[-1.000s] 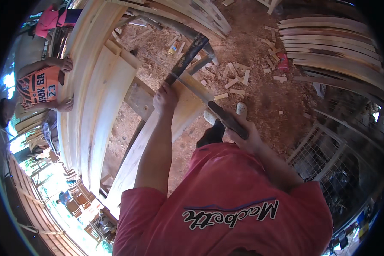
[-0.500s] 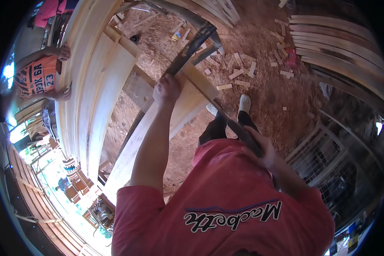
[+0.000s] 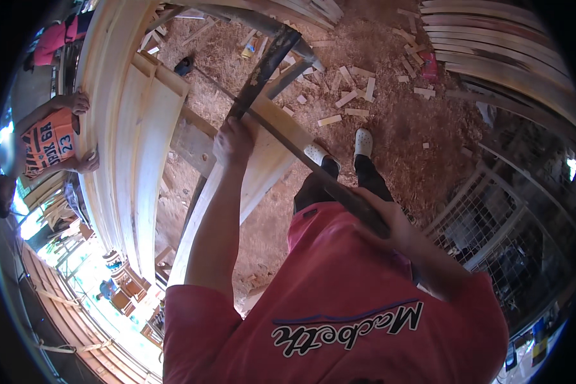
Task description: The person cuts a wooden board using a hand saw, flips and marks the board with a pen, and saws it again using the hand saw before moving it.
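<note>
My left hand point(image 3: 233, 137) is closed on a dark, mottled bar point(image 3: 265, 67), where it lies over a pale wide board point(image 3: 278, 157). My right hand point(image 3: 384, 211) grips the long dark handle of a saw point(image 3: 345, 197) close against my red shirt. The saw's thin blade point(image 3: 275, 133) runs diagonally up to the left, crossing the dark bar just beyond my left fingers; whether it is cutting into anything I cannot tell.
At left a person in an orange top point(image 3: 48, 141) has both hands on long planks point(image 3: 125, 160); another in pink point(image 3: 54, 41) is behind. Stacked slats point(image 3: 493, 41) are at upper right, a mesh frame point(image 3: 473, 224) at lower right, offcuts point(image 3: 349, 96) on the sawdust-covered floor.
My right hand and the saw handle have come down and right, closer to my body, since a second ago. My left hand keeps its hold; the view has shifted slightly.
</note>
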A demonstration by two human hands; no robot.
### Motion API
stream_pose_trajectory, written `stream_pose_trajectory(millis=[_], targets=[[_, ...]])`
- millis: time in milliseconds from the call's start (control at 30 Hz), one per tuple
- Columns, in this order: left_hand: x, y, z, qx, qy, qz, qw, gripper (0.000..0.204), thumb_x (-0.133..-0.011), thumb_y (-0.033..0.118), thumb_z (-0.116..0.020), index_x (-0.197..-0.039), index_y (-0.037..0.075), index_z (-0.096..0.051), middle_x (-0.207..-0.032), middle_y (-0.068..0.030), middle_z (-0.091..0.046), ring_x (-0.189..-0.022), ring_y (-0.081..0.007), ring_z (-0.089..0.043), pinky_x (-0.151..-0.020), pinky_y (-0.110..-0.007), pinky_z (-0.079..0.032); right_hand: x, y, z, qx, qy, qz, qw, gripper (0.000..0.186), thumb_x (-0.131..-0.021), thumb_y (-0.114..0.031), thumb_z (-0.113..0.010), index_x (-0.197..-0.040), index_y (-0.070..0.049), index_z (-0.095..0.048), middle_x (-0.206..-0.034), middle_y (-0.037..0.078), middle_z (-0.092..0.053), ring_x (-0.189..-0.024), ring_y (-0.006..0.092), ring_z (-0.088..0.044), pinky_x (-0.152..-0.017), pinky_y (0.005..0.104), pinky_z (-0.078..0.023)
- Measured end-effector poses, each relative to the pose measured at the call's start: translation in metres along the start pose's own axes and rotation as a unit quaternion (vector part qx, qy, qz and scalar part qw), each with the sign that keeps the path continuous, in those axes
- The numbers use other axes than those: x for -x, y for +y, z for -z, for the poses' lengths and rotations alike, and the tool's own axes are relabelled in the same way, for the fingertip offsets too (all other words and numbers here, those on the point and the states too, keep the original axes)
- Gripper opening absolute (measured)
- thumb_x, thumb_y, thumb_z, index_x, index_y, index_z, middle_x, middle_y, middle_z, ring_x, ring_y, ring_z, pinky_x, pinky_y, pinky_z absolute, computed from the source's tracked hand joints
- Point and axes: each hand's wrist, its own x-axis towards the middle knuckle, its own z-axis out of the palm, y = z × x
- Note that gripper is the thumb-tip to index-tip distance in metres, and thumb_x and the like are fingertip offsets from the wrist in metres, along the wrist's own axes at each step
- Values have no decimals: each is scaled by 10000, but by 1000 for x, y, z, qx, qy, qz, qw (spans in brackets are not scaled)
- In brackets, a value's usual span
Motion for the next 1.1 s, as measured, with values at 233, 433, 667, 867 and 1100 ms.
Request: stream_pose_trajectory(millis=[233, 433, 667, 867, 1100], targets=[[0, -2, -7, 11, 11, 61, 998, 526, -975, 419, -360, -939, 33, -715, -1015, -279, -692, -971, -490, -653, -891, -568, -501, -111, 24, -40, -43, 16, 40, 998, 539, -908, -131, -657, -1413, -39, -492, -1014, 115, -692, -903, 155, -672, -819, 301, -517], [2, 3, 4, 26, 18, 22, 999, 535, -964, 412, -356, -958, 24, -724, -1030, -285, -690, -983, -482, -657, -899, -551, -512, -58, 22, -27, -134, 110, 52, 984, 562, -901, -62, -658, -1431, -27, -474, -1166, 97, -629, -1045, 137, -585, -925, 304, -472], [9, 14, 18, 50, 11, 95, 994, 538, -962, 413, -357, -959, 24, -728, -1010, -286, -691, -996, -472, -658, -917, -551, -504, -52, 27, -28, -100, 59, 19, 993, 536, -910, -15, -624, -1423, -23, -466, -1127, 85, -610, -1044, 124, -563, -931, 281, -448], [9, 19, 24, 58, -5, 96, 994, 575, -964, 437, -348, -950, 16, -739, -1044, -282, -688, -1038, -461, -654, -952, -524, -498, 10, 16, -5, -59, 16, -41, 997, 552, -898, -58, -656, -1408, 21, -461, -1066, 82, -631, -996, 127, -588, -897, 276, -465], [5, 14, 15, 56, -22, 114, 992, 582, -969, 437, -326, -975, 35, -747, -1090, -255, -691, -1059, -445, -653, -966, -501, -499, -32, 7, -19, -28, 54, 52, 997, 574, -883, -103, -690, -1398, 28, -475, -1069, 97, -651, -971, 133, -607, -864, 285, -490]])
